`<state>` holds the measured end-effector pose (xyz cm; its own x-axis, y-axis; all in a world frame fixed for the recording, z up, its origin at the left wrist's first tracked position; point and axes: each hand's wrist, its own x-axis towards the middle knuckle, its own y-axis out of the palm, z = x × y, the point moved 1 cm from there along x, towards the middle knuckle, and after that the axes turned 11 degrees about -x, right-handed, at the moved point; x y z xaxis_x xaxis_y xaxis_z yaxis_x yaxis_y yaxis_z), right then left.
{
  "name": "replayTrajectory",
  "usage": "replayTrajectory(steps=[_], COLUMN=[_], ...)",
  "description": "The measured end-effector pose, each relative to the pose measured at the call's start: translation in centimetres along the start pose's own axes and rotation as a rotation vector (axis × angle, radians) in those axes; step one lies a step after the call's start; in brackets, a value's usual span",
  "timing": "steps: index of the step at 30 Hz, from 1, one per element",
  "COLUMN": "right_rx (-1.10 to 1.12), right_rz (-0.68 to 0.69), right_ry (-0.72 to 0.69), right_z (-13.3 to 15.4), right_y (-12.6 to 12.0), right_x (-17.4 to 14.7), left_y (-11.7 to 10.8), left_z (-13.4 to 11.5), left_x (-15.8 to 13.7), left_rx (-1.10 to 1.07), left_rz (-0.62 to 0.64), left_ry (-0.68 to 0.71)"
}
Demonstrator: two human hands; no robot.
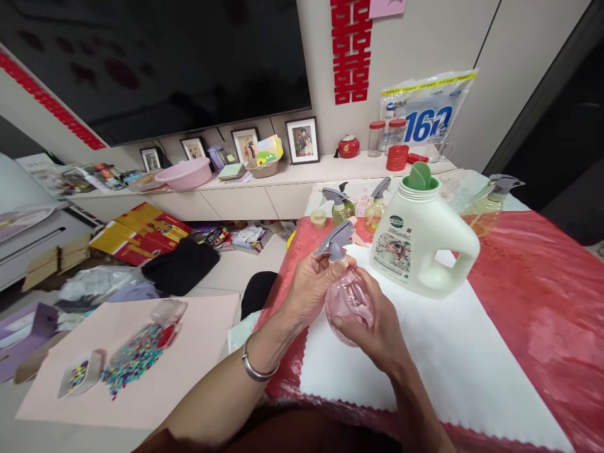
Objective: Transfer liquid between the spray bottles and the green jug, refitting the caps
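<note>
A clear pink spray bottle (348,301) with a grey trigger head (338,240) is held up between my two hands, tilted a little. My left hand (309,286) grips the collar just under the trigger head, fingers closed round it. Around the bottle's body wraps my right hand (375,324), its thumb across the front. Just beyond stands a large pale green jug (419,251) with a handle and a green cup (419,176) in its open mouth. Behind are a green spray bottle (342,207), a yellowish one (375,211) and another (491,207) at the right.
Under my hands lies a white sheet (425,365) on a red-covered table (542,283). A small pale green cap (318,218) sits at its far left. Colourful beads (136,365) are spread on a pink sheet (202,352) lower left. A long cabinet (240,201) runs along the wall.
</note>
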<state>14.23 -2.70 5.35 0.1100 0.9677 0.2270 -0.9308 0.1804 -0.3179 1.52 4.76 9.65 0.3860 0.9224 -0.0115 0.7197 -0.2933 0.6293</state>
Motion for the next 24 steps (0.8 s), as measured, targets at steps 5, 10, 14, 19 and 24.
replayTrajectory(steps=[5,10,14,19,24], right_rx=[-0.113,-0.188,-0.210,-0.201,-0.235], right_rz=[-0.038,-0.048,-0.023,-0.025,-0.028], right_ry=[-0.027,-0.016,0.002,0.009,-0.012], right_z=[-1.0,-1.6,-1.1,-1.1,-1.5], right_y=[0.1,-0.2,-0.6,-0.5,-0.6], right_x=[-0.5,-0.9,-0.8,-0.7,-0.8], left_y=[-0.2,-0.5,-0.4,-0.1,0.3], left_z=[-0.1,-0.1,-0.1,0.0,0.2], left_x=[0.4,0.3,0.3,-0.1,-0.3], left_rx=[-0.066,-0.076,-0.060,-0.062,-0.042], left_rz=[0.028,0.016,0.005,0.017,-0.024], left_ry=[-0.079,-0.070,-0.050,-0.038,-0.020])
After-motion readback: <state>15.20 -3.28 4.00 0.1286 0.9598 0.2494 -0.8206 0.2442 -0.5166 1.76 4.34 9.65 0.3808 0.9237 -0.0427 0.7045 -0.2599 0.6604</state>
